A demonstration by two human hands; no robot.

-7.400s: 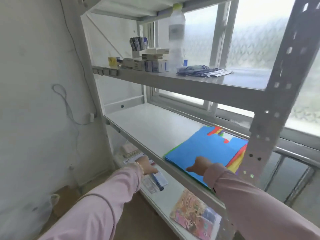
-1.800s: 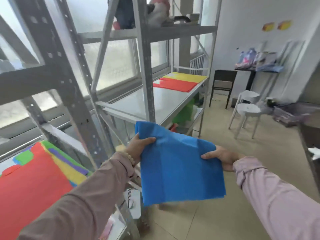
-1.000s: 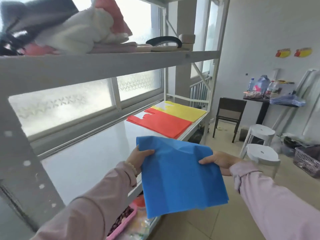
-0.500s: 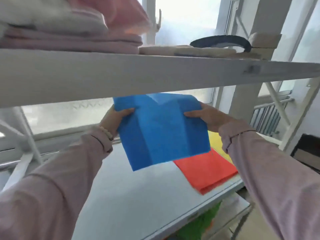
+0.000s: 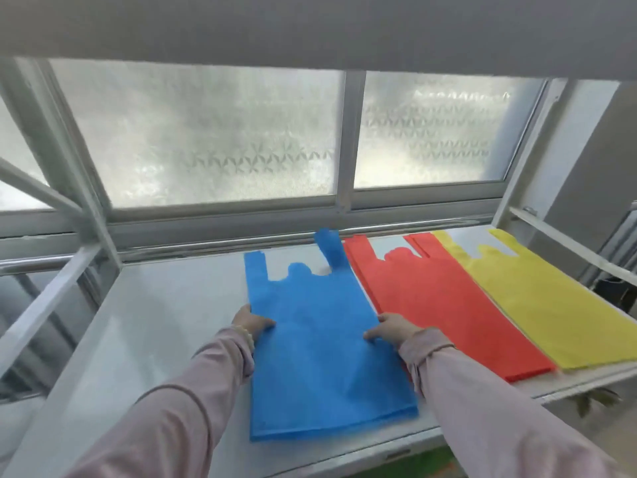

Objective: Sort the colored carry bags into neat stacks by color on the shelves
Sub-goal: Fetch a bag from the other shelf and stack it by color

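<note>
A blue carry bag lies flat on the white shelf, handles toward the window. My left hand holds its left edge, thumb on top. My right hand holds its right edge, thumb on the fabric. Just to the right lies a red stack of bags, almost touching the blue bag. A yellow stack lies beyond the red one at the shelf's right end.
The upper shelf board hangs low overhead. A frosted window runs behind the shelf. A metal upright with a diagonal brace stands at the left. The shelf surface left of the blue bag is bare. Something green shows below the front edge.
The blue bag, held in the air in front of the shelf half a second ago, now lies spread on the shelf beside the red stack. Both hands came down with it.
</note>
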